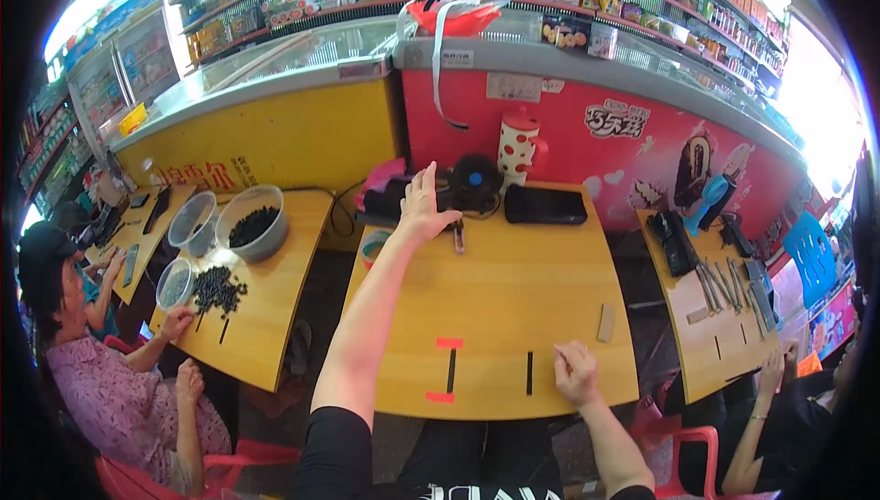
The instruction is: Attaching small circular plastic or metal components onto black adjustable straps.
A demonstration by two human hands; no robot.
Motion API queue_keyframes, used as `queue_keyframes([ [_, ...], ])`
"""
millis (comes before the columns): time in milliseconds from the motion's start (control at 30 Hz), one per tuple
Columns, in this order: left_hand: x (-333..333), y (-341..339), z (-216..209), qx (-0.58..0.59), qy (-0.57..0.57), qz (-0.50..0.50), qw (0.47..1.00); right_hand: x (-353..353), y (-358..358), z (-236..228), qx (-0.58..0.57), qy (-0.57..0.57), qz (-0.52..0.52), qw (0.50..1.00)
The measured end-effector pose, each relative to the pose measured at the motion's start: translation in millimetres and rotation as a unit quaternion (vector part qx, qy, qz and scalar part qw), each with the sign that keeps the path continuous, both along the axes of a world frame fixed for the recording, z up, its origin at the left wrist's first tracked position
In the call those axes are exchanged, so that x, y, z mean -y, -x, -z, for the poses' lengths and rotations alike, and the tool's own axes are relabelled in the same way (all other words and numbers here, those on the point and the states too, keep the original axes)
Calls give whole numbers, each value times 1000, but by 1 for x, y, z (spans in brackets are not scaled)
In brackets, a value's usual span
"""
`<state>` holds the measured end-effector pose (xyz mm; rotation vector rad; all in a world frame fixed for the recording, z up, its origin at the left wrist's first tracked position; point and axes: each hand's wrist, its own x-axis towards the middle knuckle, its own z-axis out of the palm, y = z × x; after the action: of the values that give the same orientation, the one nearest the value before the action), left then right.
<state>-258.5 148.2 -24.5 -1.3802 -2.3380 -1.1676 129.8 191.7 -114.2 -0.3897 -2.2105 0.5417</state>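
Note:
My left arm reaches across the wooden table (495, 298). At its far left part my left hand (424, 211) is open, fingers stretched, above or beside a small slim dark item (459, 236). Next to this hand are dark bundled items (380, 202) and a round black object with a blue centre (475, 179). My right hand (576, 373) rests near the front right, its fingers curled; whether anything is inside is hidden. Left of it is a black strip (529, 373); another black strip (451, 370) lies between two red tape pieces (449, 342). A flat greyish bar (606, 322) lies beyond my right hand.
A black case (545, 205) and a red-spotted tumbler (518, 150) stand at the back. A tape roll (374, 245) sits at the left edge. People work at side tables; the left one holds plastic tubs (275, 234) and black pieces (218, 291). Freezers (568, 115) line the back.

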Motion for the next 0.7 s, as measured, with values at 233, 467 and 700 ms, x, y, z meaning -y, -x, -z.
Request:
queue_keyframes([
  [233, -77, 67, 52, 52, -13, 101, 993, -1, 6, 10, -7, 30, 10, 999],
  [467, -100, 55, 48, 19, -10, 49, 999, -11, 11, 7, 27, 76, 15, 997],
  [700, -101, 46, 58, 5, -27, 6, 1000, -11, 14, 6, 51, 63, 7, 997],
])
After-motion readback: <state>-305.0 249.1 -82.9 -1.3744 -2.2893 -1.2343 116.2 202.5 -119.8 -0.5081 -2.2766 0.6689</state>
